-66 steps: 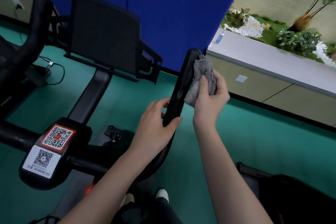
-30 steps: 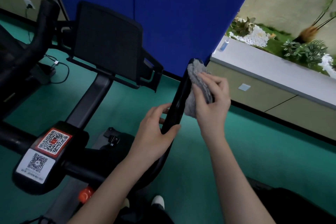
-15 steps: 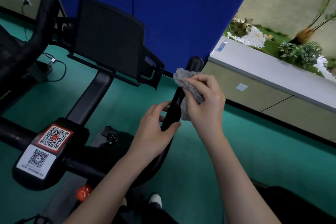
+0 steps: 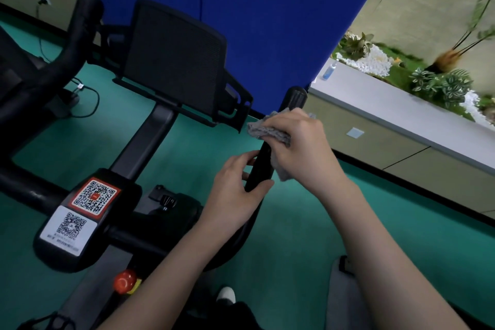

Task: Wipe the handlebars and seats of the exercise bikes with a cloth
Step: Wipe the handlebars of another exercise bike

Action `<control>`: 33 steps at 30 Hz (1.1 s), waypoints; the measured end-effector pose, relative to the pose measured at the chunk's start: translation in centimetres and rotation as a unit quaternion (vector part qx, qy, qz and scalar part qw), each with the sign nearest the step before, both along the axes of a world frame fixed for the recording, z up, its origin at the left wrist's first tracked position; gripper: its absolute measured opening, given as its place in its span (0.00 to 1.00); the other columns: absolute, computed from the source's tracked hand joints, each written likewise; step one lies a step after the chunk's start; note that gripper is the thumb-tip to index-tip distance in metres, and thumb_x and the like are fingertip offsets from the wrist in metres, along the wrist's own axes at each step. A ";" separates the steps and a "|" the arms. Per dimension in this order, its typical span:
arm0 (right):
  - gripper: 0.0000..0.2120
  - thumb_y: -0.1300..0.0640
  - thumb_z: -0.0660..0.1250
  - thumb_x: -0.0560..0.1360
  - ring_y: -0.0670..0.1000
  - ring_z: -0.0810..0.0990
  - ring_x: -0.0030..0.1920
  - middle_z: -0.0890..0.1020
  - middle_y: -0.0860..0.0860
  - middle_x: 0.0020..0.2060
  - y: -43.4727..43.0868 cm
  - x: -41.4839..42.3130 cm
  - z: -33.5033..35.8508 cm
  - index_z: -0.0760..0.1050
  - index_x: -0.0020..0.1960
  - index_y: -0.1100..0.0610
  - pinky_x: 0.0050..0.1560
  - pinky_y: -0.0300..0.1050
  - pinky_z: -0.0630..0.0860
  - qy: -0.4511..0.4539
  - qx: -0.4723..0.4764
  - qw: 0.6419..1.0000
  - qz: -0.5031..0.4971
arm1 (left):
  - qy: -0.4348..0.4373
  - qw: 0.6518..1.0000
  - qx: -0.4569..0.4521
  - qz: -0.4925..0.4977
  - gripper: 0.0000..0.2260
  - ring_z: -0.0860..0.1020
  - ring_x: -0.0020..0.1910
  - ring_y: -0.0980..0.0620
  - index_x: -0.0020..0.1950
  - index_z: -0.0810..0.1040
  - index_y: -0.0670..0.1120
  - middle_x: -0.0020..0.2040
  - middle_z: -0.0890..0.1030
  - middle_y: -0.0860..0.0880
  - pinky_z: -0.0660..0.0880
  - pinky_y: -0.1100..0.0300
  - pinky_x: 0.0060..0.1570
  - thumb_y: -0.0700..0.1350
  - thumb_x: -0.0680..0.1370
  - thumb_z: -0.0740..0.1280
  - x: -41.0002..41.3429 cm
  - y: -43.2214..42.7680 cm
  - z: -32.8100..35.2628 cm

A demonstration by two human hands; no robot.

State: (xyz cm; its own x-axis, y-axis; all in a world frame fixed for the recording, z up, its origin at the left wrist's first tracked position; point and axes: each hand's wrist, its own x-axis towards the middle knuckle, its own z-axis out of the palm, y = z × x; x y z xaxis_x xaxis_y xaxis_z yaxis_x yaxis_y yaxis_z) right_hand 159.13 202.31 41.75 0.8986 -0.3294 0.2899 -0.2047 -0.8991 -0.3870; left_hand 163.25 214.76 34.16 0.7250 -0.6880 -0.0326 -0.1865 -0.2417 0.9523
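Your left hand [image 4: 233, 195] grips handlebar [image 4: 259, 169] low, fingers curled round smooth black tube. Just above, your right hand [image 4: 302, 147] clamps nubby grey cloth [image 4: 263, 131] round bar; it has slid down from tip, ribbed end now bare. Tip likely done; lower curve, seats remain.

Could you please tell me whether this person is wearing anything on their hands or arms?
Nothing visible. The left hand and right hand are ungloved, with no rings in view. Neither wrist carries a watch or band, and both forearms are uncovered to the frame edge; no sleeve shows.
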 end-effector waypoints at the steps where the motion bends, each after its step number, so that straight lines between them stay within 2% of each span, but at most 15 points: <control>1: 0.08 0.65 0.69 0.72 0.54 0.76 0.50 0.84 0.51 0.45 -0.1 0.4 0.5 0.83 0.50 0.59 0.53 0.42 0.70 0.012 0.000 1.000 0.012 | 0.002 1.000 0.000 0.006 0.23 0.73 0.47 0.67 0.66 0.71 0.51 0.56 0.73 0.56 0.70 0.76 0.42 0.47 0.73 0.71 -0.1 0.0 0.0; 2: 0.08 0.63 0.69 0.73 0.52 0.76 0.50 0.84 0.51 0.45 -0.3 0.8 0.9 0.83 0.51 0.58 0.53 0.43 0.70 0.034 -0.001 0.999 0.026 | 0.003 1.000 0.000 0.013 0.22 0.73 0.46 0.67 0.66 0.72 0.51 0.56 0.72 0.56 0.69 0.75 0.42 0.47 0.72 0.72 -0.2 0.0 0.0; 5: 0.08 0.60 0.67 0.75 0.49 0.77 0.49 0.84 0.50 0.46 -0.8 2.2 2.0 0.82 0.53 0.57 0.51 0.36 0.66 0.148 -0.016 0.986 0.075 | 0.009 1.000 -0.001 0.021 0.22 0.73 0.45 0.67 0.64 0.73 0.50 0.55 0.73 0.56 0.70 0.76 0.41 0.48 0.72 0.73 -0.3 0.3 0.0; 7: 0.08 0.59 0.67 0.75 0.50 0.79 0.50 0.84 0.51 0.47 -0.9 3.0 2.6 0.82 0.53 0.57 0.50 0.36 0.68 0.234 -0.025 0.966 0.108 | 0.010 1.000 0.003 0.027 0.21 0.74 0.44 0.67 0.63 0.75 0.50 0.54 0.74 0.56 0.70 0.75 0.40 0.49 0.71 0.73 -0.4 0.6 -0.1; 9: 0.09 0.59 0.67 0.74 0.50 0.80 0.51 0.84 0.51 0.47 -0.5 3.5 2.8 0.82 0.53 0.57 0.55 0.40 0.71 0.306 -0.030 0.942 0.137 | 0.010 0.999 0.007 0.031 0.20 0.74 0.43 0.67 0.61 0.76 0.49 0.54 0.76 0.55 0.70 0.76 0.39 0.49 0.71 0.74 -0.4 0.9 -0.3; 11: 0.09 0.61 0.66 0.74 0.51 0.79 0.51 0.84 0.52 0.47 0.0 3.7 2.7 0.81 0.52 0.57 0.58 0.46 0.72 0.344 -0.044 0.926 0.146 | 0.014 0.999 0.008 0.032 0.19 0.74 0.43 0.68 0.60 0.77 0.50 0.53 0.76 0.55 0.70 0.77 0.39 0.50 0.71 0.74 -0.6 1.2 -0.4; 15: 0.10 0.65 0.62 0.74 0.55 0.76 0.51 0.81 0.56 0.47 0.1 3.8 2.5 0.80 0.52 0.59 0.55 0.53 0.74 0.356 -0.104 0.920 0.123 | 0.017 0.999 0.010 0.027 0.20 0.74 0.44 0.68 0.62 0.76 0.52 0.55 0.77 0.55 0.69 0.78 0.40 0.50 0.71 0.73 -0.6 1.2 -0.3; 19: 0.12 0.66 0.63 0.73 0.56 0.76 0.49 0.77 0.56 0.48 -0.6 3.6 3.0 0.80 0.52 0.57 0.49 0.56 0.77 0.324 -0.113 0.934 0.094 | 0.019 0.999 0.012 0.027 0.20 0.74 0.43 0.68 0.61 0.77 0.51 0.54 0.77 0.55 0.69 0.78 0.39 0.49 0.70 0.74 -0.4 1.0 -0.2; 24: 0.11 0.65 0.64 0.73 0.55 0.73 0.52 0.79 0.56 0.47 -2.6 3.6 4.1 0.80 0.52 0.55 0.52 0.52 0.73 0.227 -0.116 0.965 0.070 | 0.043 0.999 0.007 0.025 0.18 0.74 0.45 0.67 0.60 0.77 0.53 0.51 0.76 0.60 0.69 0.78 0.39 0.49 0.71 0.74 -0.5 1.2 -0.1; 27: 0.09 0.66 0.64 0.72 0.54 0.72 0.48 0.80 0.51 0.39 -4.3 3.6 5.0 0.81 0.46 0.57 0.47 0.46 0.70 0.134 -0.117 0.982 0.061 | 0.049 0.999 0.009 0.020 0.17 0.74 0.46 0.67 0.58 0.75 0.57 0.51 0.75 0.61 0.69 0.78 0.39 0.49 0.71 0.73 -0.6 1.3 0.0; 30: 0.09 0.62 0.64 0.71 0.48 0.77 0.44 0.79 0.46 0.38 -6.7 3.0 5.8 0.82 0.47 0.57 0.46 0.38 0.69 -0.048 -0.028 0.998 -0.018 | 0.054 0.998 0.005 0.019 0.16 0.73 0.48 0.69 0.55 0.73 0.61 0.51 0.75 0.62 0.70 0.77 0.40 0.50 0.71 0.73 -0.6 1.3 0.0; 31: 0.09 0.61 0.64 0.71 0.46 0.78 0.45 0.80 0.46 0.41 -7.7 2.8 5.7 0.81 0.48 0.56 0.47 0.38 0.71 -0.093 0.026 0.994 -0.053 | 0.054 0.998 0.005 0.021 0.16 0.73 0.48 0.70 0.54 0.73 0.61 0.51 0.75 0.62 0.70 0.77 0.40 0.50 0.71 0.73 -0.6 1.3 0.0; 33: 0.09 0.63 0.64 0.74 0.48 0.80 0.48 0.81 0.49 0.45 -9.5 2.4 4.6 0.79 0.51 0.55 0.51 0.42 0.74 -0.126 0.154 0.975 -0.102 | 0.054 0.998 0.004 0.024 0.16 0.73 0.48 0.69 0.55 0.74 0.60 0.51 0.75 0.61 0.70 0.76 0.41 0.49 0.71 0.73 -0.7 1.2 0.0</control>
